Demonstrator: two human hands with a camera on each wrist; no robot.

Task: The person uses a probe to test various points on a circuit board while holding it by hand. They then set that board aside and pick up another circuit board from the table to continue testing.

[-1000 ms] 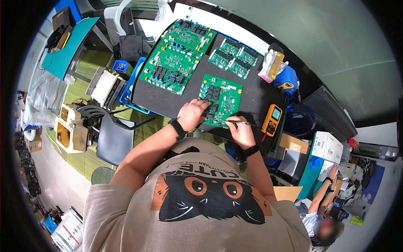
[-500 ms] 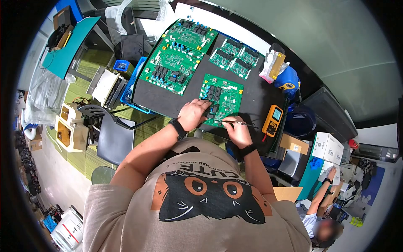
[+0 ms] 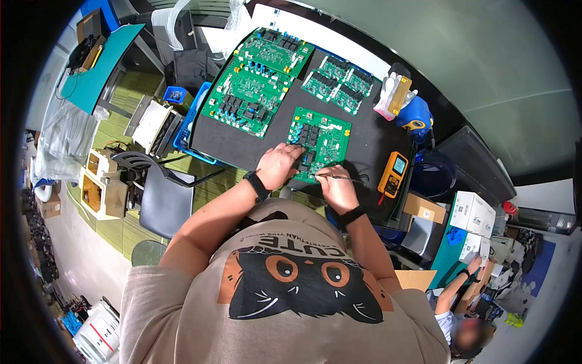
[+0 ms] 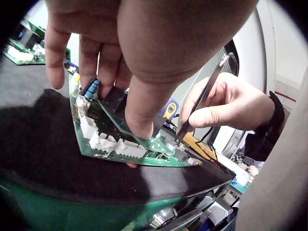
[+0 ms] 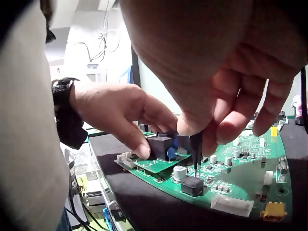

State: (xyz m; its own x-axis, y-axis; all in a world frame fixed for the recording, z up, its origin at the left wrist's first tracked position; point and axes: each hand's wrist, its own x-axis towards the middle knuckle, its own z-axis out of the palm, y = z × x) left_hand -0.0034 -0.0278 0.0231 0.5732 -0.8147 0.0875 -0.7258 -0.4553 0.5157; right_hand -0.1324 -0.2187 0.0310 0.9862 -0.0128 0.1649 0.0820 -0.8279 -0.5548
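Observation:
A large green circuit board (image 3: 330, 142) lies on the dark table mat. My left hand (image 3: 277, 165) grips a small green circuit board (image 5: 161, 166) over the large board's near left part. Its thumb lies against a black block (image 5: 160, 146) there, with the fingers on the far side. Slim black tweezers (image 4: 204, 94) are pinched in my right hand (image 3: 338, 189), between thumb and fingers. Their fine tip (image 5: 196, 171) points down right at a square black component (image 5: 192, 186) near the large board's edge. Beside that component stands a silver capacitor (image 5: 180, 173).
Larger green boards (image 3: 248, 100) lie at the table's left, and several small boards (image 3: 339, 82) at the back. An orange meter (image 3: 394, 173) is to the right, near a blue device (image 3: 415, 115) and gloves (image 3: 388, 97). Another person's arm (image 3: 458, 285) shows far right.
My right hand has moved left along the board's near edge, carrying the tweezers. The left hand stays in place on the small circuit board.

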